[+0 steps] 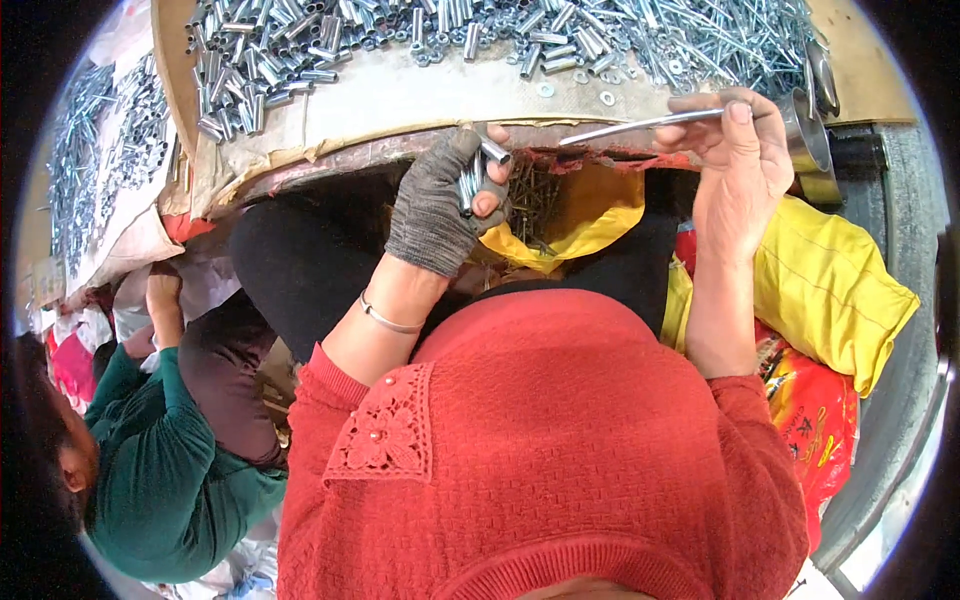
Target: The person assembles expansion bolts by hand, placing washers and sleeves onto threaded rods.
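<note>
Your gloved left hand (438,195) curled round metal tubes (495,152), right hand (742,150) pinching a metal rod (620,127), upper right, pale surface (355,105) strip behind front edge (310,157), top centre-left.

Left grip (445,195) partly covers its metal tubes (468,190), count unclear. Tube pile (285,50), rod pile (700,40) cut by top edge. Co-worker's head (75,450) partly lost at left edge. Thin pieces (535,200) inside yellow bag (605,215) shaded, kind unclear.
</note>
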Demonstrator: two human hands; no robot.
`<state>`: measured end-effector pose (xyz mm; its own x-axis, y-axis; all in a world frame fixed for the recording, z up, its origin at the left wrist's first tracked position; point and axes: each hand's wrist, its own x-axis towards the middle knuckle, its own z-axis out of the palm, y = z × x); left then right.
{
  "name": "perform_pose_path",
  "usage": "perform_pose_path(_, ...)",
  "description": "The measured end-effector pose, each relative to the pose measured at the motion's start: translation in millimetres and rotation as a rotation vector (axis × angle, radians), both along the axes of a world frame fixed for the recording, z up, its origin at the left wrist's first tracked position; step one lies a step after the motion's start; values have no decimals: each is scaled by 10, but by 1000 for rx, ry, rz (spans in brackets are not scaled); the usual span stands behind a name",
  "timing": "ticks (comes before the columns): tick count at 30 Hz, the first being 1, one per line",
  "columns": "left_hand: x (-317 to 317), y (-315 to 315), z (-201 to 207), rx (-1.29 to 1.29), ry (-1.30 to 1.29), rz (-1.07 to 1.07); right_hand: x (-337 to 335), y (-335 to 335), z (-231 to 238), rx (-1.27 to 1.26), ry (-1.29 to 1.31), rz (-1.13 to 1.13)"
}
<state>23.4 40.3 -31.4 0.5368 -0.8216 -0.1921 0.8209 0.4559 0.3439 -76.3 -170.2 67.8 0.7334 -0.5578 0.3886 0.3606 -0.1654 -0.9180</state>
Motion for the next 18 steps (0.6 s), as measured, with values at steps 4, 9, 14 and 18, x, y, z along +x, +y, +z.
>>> perform_pose_path(4,-78,-23,176,88,-43,71,-6,154,-37,103,-16,93)
perform_pose_path(9,-96,-35,207,97,-167,46,-5,125,-31,116,-58,83)
perform_pose_path(14,-127,-31,165,-121,-96,-97,44,84,-105,215,-46,64)
perform_pose_path(18,-156,-43,209,-106,-102,-146,60,51,-149,276,-9,100)
